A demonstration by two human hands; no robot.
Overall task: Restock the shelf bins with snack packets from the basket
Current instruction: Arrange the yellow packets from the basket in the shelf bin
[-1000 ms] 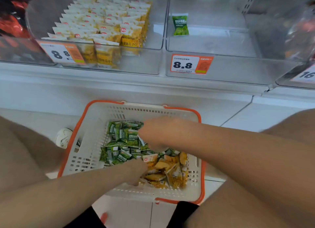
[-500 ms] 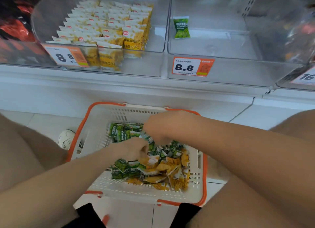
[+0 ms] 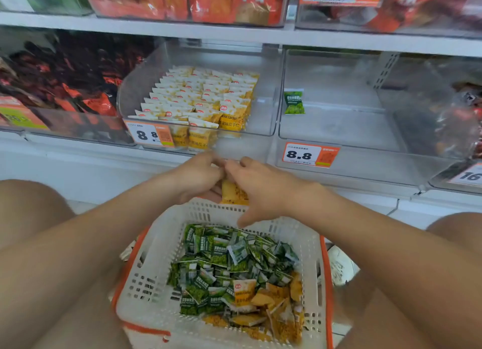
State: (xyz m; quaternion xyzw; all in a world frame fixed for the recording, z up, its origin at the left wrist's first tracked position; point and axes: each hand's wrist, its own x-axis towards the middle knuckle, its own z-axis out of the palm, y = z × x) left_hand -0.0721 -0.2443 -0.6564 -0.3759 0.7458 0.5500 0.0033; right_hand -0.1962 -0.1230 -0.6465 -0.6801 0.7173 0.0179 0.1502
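Observation:
A white basket (image 3: 156, 275) with an orange rim sits on the floor between my knees, holding several green packets (image 3: 221, 257) and several yellow packets (image 3: 260, 301). My left hand (image 3: 198, 176) and my right hand (image 3: 260, 187) meet above the basket's far rim, both closed on a yellow packet (image 3: 232, 192) held between them. Just above them a clear bin (image 3: 260, 119) holds rows of yellow packets (image 3: 203, 98). The clear bin to its right (image 3: 339, 124) contains one green packet (image 3: 294, 101).
Price tags reading 8.8 hang on the yellow bin (image 3: 150, 134) and the green bin (image 3: 310, 154). Dark red snack bags (image 3: 65, 74) fill the bin at left. Orange bags (image 3: 208, 1) fill the shelf above. A white shoe (image 3: 341, 265) shows beside the basket.
Both hands rose out of the basket with a yellow packet and now sit near the yellow bin's front. The view tilted up, showing the upper shelf.

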